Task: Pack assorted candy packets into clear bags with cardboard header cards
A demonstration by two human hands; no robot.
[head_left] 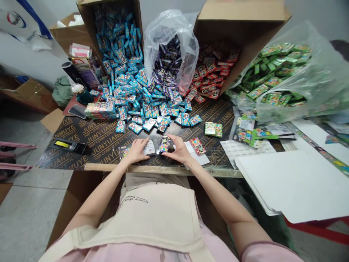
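Note:
My left hand (137, 150) rests on the dark board near its front edge, fingers curled on a clear plastic sleeve with a white label (149, 147). My right hand (178, 149) pinches a small purple card packet (164, 144) that sits at the sleeve's mouth. A red packet (197, 145) lies just right of my right hand on white paper, and a green packet (213, 129) lies farther right.
Blue packets (128, 72) spill from a tipped carton, purple ones from a clear bag (170, 54), red ones from another carton (215, 69), green ones fill a bag (278, 69). White sheets (297, 185) overhang at right. A black tool (68, 145) lies at left.

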